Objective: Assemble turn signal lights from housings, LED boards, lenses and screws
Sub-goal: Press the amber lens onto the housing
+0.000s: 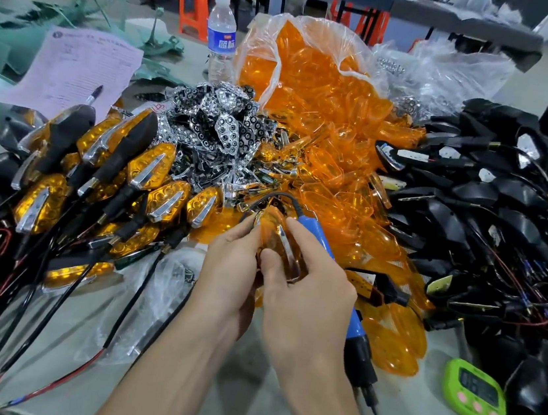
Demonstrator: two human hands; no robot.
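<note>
Held in both hands just above the bench [243, 393], in front of the heaps: one turn signal light [274, 238], amber face up, with a chrome strip [283, 243] slanting across it. Cradled from the left by the left hand [234, 264], fingers curled round its edge and under it. Pinned from the right by the right hand [304, 290], thumb pressed on the near end, forefinger laid along the far side. Likely a squeeze to seat lens on housing, or to steady the lot ahead of screwing. Underside mostly hidden by the fingers. Kept close in, lens up, probably for checking the fit.

Passing behind the right hand: a blue electric screwdriver [355, 324], cord looping up over the light, bit pointing at the near edge. Tucked in that hand or merely lying on the bench: cannot tell.

Around, going outward:
- finished lights [150, 188] with black stems and wires, stacked at left
- chrome reflectors [220, 125] heaped beyond
- loose amber lenses [338, 180] spilling from a clear bag [320, 40] straight ahead
- black housings [491, 199] trailing red and black wires, piled at right

Farther off, a water bottle [221, 35], a pink form [75, 69] with a pen [93, 95] on it, and a green timer [477, 394] at near right.

Hemmed in on both sides by wires from the piles, and overhung by the screwdriver cord, apt to snag.
</note>
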